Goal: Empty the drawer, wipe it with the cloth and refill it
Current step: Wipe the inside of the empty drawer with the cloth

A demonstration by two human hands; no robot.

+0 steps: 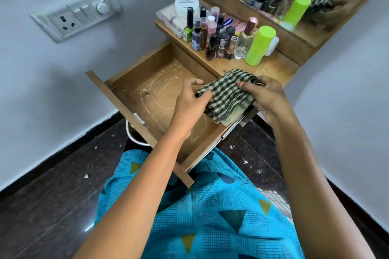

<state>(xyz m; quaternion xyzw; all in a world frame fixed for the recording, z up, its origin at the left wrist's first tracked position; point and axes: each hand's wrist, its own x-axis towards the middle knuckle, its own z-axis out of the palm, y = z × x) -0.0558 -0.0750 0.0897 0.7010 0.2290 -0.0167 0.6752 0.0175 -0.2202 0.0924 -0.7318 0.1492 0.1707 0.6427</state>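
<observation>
Where the hands meet: over the right side of the open drawer, both of them on the cloth.
Left hand: fingers curled onto the cloth's left end, thumb up top, so it's pinching that edge.
Right hand: gripping the other end, with the thumb pressed on top of the fabric and the fingers tucked under.
Cloth: green and cream check, bunched and stretched between the two hands. Its lower fold hangs just above the drawer's right wall, and I can't tell if it touches.
Drawer: pulled right out over the person's lap. The wooden floor is on show with shiny, curvy streaks on it; could be a clear liner or wet marks, can't say.
Rail: a metal slide runs along the drawer's right side.
Shelf: just behind the hands, crowded with little bottles, a perfume, a lime green can and a white jar at the back.
Mirror: behind the shelf, reflecting the bottles and the hands on the cloth.
Wall: a socket panel off to the left.
Floor: dark, speckled stone.
Lap: blue patterned fabric.
</observation>
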